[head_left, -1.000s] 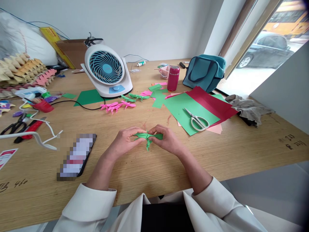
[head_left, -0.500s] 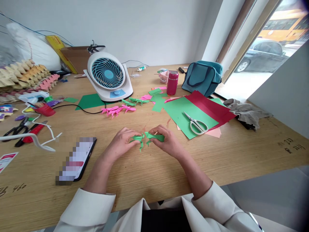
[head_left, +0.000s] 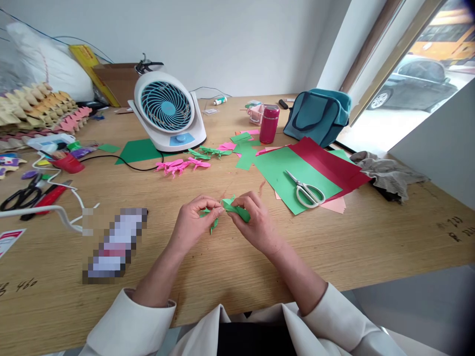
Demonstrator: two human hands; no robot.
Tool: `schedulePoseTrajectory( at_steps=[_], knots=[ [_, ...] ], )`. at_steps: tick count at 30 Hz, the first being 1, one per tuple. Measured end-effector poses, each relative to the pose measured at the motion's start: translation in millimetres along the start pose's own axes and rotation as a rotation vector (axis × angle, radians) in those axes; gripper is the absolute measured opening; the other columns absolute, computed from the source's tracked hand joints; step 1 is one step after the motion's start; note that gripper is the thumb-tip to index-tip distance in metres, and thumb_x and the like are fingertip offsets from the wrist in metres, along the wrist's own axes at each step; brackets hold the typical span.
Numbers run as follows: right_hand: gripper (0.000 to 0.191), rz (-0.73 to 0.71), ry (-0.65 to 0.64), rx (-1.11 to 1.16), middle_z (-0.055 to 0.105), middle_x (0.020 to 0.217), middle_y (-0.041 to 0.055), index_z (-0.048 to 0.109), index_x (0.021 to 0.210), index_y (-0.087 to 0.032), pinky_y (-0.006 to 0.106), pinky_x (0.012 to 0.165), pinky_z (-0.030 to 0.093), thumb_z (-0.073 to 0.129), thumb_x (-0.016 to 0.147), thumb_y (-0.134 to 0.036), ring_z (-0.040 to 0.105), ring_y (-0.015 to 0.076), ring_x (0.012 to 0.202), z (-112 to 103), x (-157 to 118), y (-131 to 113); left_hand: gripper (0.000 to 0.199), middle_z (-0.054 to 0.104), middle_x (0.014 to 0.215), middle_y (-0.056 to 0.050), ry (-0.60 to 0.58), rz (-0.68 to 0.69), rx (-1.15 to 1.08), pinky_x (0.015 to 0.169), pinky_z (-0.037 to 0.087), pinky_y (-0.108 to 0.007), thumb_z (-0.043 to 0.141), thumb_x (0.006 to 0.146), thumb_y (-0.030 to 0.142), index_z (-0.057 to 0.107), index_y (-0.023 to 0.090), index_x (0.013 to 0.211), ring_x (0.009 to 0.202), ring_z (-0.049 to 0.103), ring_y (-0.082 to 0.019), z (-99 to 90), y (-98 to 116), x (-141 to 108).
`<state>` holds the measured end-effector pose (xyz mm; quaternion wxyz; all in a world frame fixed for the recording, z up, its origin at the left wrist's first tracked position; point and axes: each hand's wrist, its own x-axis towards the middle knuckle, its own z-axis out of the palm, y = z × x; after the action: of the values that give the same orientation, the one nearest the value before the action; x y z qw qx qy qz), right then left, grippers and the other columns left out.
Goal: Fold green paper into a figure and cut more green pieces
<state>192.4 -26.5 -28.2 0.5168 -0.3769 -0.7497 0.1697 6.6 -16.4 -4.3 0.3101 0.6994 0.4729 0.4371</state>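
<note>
Near the middle of the wooden table, my left hand (head_left: 195, 221) pinches a small folded green paper piece (head_left: 214, 223), whose thin end hangs below the fingers. Close beside it on the right, my right hand (head_left: 256, 222) grips a wider folded green paper piece (head_left: 240, 212). The fingertips of both hands nearly meet, and they hide whether the two pieces are joined. Behind the hands lie pink folded paper figures (head_left: 178, 167) and green folded paper figures (head_left: 212, 153).
Scissors (head_left: 307, 191) lie on a green sheet (head_left: 274, 173) at the right, over red sheets (head_left: 334, 165). A fan (head_left: 168, 111), a red flask (head_left: 269, 124) and a teal bag (head_left: 317, 117) stand behind. A phone (head_left: 118, 242) lies at left.
My left fingertips have moved right and up, closer to my right hand, and now pinch near the right-hand piece. The camera view has shifted slightly.
</note>
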Motion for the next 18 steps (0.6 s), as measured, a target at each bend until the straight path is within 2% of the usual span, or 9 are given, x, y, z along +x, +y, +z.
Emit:
schedulePoseTrajectory(
  at_steps=[5, 12, 15, 18],
  knots=[
    [0.012, -0.008, -0.011, -0.003, 0.057, 0.097, 0.0066, 0.055, 0.101, -0.024, 0.037, 0.083, 0.051, 0.059, 0.092, -0.018, 0.058, 0.0214, 0.094, 1.1, -0.9, 0.5, 0.017, 0.070, 0.087, -0.005, 0.000, -0.089, -0.091, 0.068, 0.052, -0.030, 0.073, 0.078, 0.036, 0.072, 0.019, 0.082, 0.079, 0.063, -0.018, 5.6, -9.9, -1.5],
    [0.013, -0.008, 0.009, 0.019, 0.056, 0.099, 0.0073, 0.055, 0.101, -0.023, 0.036, 0.083, 0.050, 0.061, 0.090, -0.018, 0.058, 0.0215, 0.096, 1.3, -0.9, -1.1, 0.017, 0.063, 0.077, -0.001, 0.014, -0.087, -0.127, 0.063, 0.048, -0.027, 0.071, 0.080, 0.036, 0.067, 0.019, 0.080, 0.069, 0.056, -0.014, 11.6, -11.9, -3.3],
    [0.013, 0.072, 0.021, 0.063, 0.057, 0.098, 0.0066, 0.055, 0.098, -0.023, 0.036, 0.080, 0.051, 0.065, 0.088, -0.023, 0.058, 0.0216, 0.094, 1.1, 0.6, -3.3, 0.015, 0.059, 0.075, 0.000, 0.037, -0.037, -0.106, 0.061, 0.046, -0.026, 0.069, 0.082, 0.034, 0.064, 0.020, 0.078, 0.067, 0.053, -0.013, 12.3, -7.7, -4.2],
    [0.015, 0.244, 0.014, 0.187, 0.059, 0.098, 0.0051, 0.055, 0.097, -0.023, 0.031, 0.072, 0.050, 0.065, 0.088, -0.029, 0.059, 0.0177, 0.084, -0.3, 2.4, -4.9, 0.014, 0.060, 0.078, -0.001, 0.061, 0.022, -0.059, 0.064, 0.047, -0.027, 0.068, 0.084, 0.033, 0.064, 0.021, 0.079, 0.071, 0.055, -0.015, 11.2, -2.7, -4.9]
  ],
)
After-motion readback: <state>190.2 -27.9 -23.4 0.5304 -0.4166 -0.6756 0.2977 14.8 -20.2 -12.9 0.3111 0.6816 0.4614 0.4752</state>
